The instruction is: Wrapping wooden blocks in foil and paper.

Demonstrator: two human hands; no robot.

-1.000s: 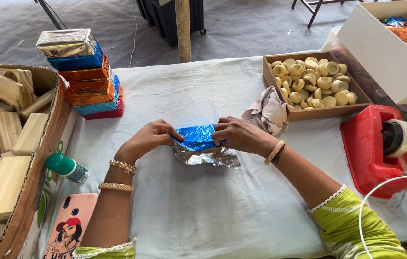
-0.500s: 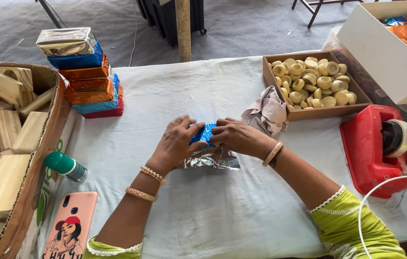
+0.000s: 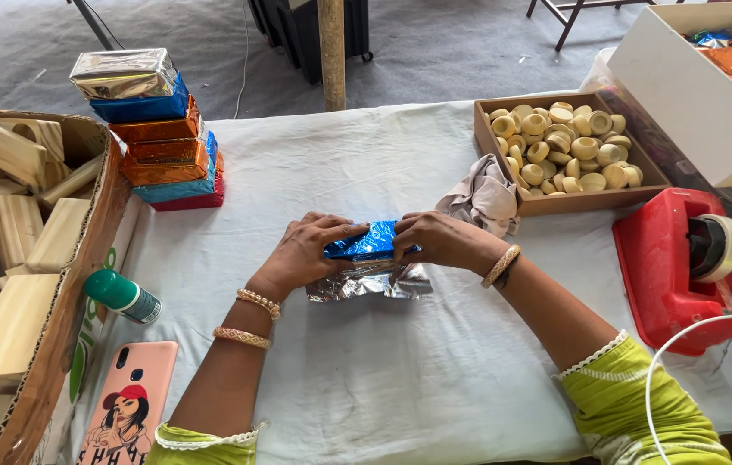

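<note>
A small block half wrapped in shiny blue foil [image 3: 366,242] lies on the white tablecloth at the middle of the table. My left hand [image 3: 305,251] presses on its left end and my right hand [image 3: 437,238] grips its right end. The silver underside of the foil sheet [image 3: 370,282] spreads out below the block, toward me. Both wrists wear gold bangles.
A stack of foil-wrapped blocks [image 3: 155,129] stands at the back left beside a cardboard box of wooden blocks [image 3: 12,224]. A tray of round wooden pieces [image 3: 564,151], a crumpled cloth [image 3: 485,196], a red tape dispenser [image 3: 685,267], a green-capped bottle [image 3: 122,295] and a pink phone [image 3: 129,405] surround the hands.
My left hand has slid right onto the blue foil block and folded the foil over it. The right hand has stayed on the block's right end.
</note>
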